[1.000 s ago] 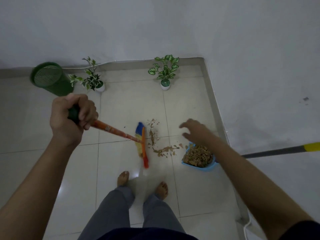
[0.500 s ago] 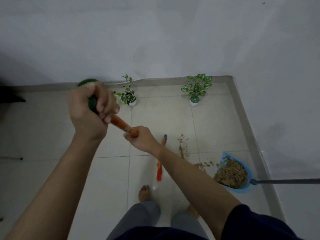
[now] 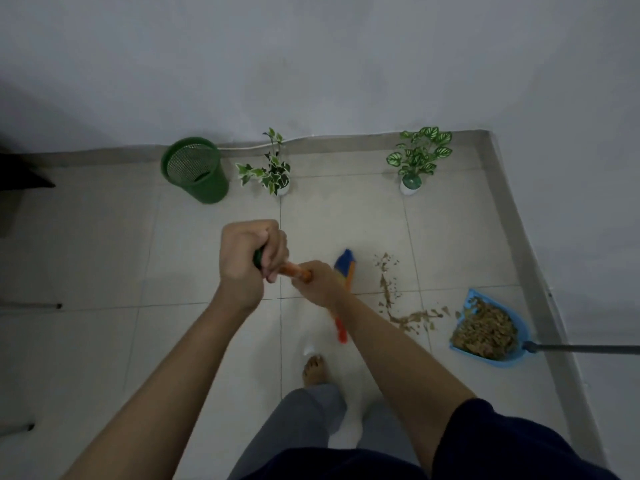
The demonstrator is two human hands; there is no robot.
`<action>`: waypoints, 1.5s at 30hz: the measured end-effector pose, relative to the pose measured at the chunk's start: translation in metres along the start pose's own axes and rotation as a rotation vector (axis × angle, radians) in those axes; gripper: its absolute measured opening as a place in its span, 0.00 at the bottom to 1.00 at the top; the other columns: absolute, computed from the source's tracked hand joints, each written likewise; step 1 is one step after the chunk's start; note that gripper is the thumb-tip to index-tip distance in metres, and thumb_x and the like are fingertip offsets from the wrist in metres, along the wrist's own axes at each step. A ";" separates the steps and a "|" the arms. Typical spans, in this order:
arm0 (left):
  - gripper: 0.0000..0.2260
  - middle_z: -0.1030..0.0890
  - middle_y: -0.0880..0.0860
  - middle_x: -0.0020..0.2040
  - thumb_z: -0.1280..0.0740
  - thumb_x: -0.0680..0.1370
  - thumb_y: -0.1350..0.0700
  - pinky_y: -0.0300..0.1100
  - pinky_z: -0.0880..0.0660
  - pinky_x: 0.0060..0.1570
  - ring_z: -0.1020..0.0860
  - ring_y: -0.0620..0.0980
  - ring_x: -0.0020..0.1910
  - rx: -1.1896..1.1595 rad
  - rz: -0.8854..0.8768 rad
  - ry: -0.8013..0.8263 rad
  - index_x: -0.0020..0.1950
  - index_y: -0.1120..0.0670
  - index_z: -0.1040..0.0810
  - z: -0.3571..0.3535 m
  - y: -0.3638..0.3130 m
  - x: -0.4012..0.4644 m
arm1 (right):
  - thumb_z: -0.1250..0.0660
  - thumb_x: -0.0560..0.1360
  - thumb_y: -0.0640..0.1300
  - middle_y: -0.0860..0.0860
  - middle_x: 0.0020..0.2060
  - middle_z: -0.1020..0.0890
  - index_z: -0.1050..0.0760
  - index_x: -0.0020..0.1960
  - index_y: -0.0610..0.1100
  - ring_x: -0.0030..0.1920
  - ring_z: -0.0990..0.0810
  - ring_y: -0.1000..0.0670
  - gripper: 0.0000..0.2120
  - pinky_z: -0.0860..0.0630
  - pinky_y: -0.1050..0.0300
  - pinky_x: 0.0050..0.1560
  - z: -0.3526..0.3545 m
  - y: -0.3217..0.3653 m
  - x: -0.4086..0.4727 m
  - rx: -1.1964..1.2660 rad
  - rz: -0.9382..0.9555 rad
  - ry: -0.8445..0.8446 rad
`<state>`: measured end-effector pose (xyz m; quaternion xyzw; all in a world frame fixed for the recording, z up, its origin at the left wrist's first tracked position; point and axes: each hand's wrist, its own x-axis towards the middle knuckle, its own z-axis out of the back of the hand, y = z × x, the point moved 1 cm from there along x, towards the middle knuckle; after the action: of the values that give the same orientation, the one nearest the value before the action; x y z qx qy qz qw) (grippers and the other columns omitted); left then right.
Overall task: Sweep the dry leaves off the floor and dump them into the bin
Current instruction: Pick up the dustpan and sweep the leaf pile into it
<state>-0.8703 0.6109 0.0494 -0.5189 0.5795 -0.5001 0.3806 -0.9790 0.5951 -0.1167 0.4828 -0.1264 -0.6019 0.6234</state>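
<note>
Both hands are wrapped tight round the broom handle (image 3: 294, 270). The left hand (image 3: 251, 258) sits uppermost, fingers fully curled over the dark green cap at the top of the stick, knuckles bunched. The right hand (image 3: 320, 284) grips just below it, touching the left, fist closed on the orange shaft, a smooth, glossy rod. Below the right hand the broom head (image 3: 345, 268) shows blue, yellow and orange bristles fanned flat against the tiles, with an orange plastic edge trailing toward the person's bare foot (image 3: 314, 370).

To the right of the hands, scattered dry leaves (image 3: 398, 306) lie in a thin crumbly trail, brown and broken, on pale glossy floor tiles (image 3: 104, 271). Further right of that trail sits a light blue plastic dustpan (image 3: 519, 327), heaped with more brown leaf crumbs, its grey metal pole (image 3: 588, 348) running off to the right along the skirting.

Beyond the left hand, against the wall, stands a green mesh bin (image 3: 194, 169), round and open-topped, well apart from the leaves. Just right of it is a small ivy-like plant (image 3: 270, 171) in a white pot, and further right a second potted plant (image 3: 419, 157) with patterned round leaves.
</note>
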 end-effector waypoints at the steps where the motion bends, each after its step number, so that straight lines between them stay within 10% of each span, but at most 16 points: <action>1: 0.12 0.36 0.45 0.19 0.44 0.68 0.54 0.38 0.47 0.23 0.40 0.44 0.18 -0.013 0.002 0.014 0.23 0.49 0.34 -0.001 0.001 -0.001 | 0.37 0.72 0.37 0.47 0.28 0.27 0.35 0.26 0.46 0.32 0.29 0.48 0.17 0.37 0.59 0.31 0.001 -0.007 -0.003 0.028 -0.010 -0.032; 12: 0.14 0.36 0.43 0.19 0.44 0.69 0.55 0.44 0.47 0.22 0.42 0.46 0.17 -0.020 -0.244 0.138 0.23 0.49 0.34 -0.010 -0.071 0.062 | 0.34 0.69 0.34 0.55 0.22 0.35 0.38 0.25 0.52 0.23 0.33 0.58 0.22 0.36 0.70 0.30 0.047 0.076 0.040 0.283 0.268 -0.326; 17: 0.13 0.39 0.52 0.18 0.45 0.67 0.55 0.42 0.47 0.20 0.40 0.45 0.18 0.188 -0.119 0.213 0.23 0.57 0.38 -0.029 -0.007 0.071 | 0.35 0.71 0.49 0.51 0.34 0.22 0.27 0.32 0.54 0.39 0.23 0.47 0.09 0.25 0.46 0.51 0.048 0.018 0.067 0.133 -0.058 -0.145; 24: 0.12 0.35 0.42 0.20 0.45 0.67 0.56 0.40 0.44 0.23 0.39 0.47 0.19 0.141 0.010 0.236 0.23 0.55 0.36 -0.050 0.025 0.074 | 0.34 0.72 0.38 0.57 0.22 0.36 0.43 0.24 0.52 0.30 0.33 0.49 0.24 0.37 0.57 0.34 0.067 -0.046 0.042 0.035 -0.009 -0.305; 33: 0.11 0.39 0.46 0.18 0.46 0.66 0.55 0.44 0.49 0.24 0.42 0.47 0.17 0.059 -0.168 0.151 0.22 0.49 0.35 -0.065 -0.053 0.163 | 0.33 0.70 0.35 0.56 0.24 0.31 0.33 0.27 0.50 0.27 0.32 0.58 0.17 0.34 0.72 0.29 0.144 0.040 0.086 0.292 0.195 -0.328; 45: 0.10 0.36 0.46 0.18 0.43 0.64 0.55 0.37 0.45 0.24 0.40 0.46 0.17 -0.028 0.114 0.237 0.22 0.51 0.34 -0.104 0.050 0.173 | 0.37 0.74 0.39 0.51 0.25 0.29 0.35 0.26 0.48 0.28 0.32 0.52 0.18 0.38 0.60 0.33 0.151 -0.078 0.068 0.118 -0.157 -0.274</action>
<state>-1.0109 0.4583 0.0361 -0.4276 0.6560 -0.5273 0.3299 -1.1231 0.4830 -0.1283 0.4405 -0.2073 -0.7005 0.5218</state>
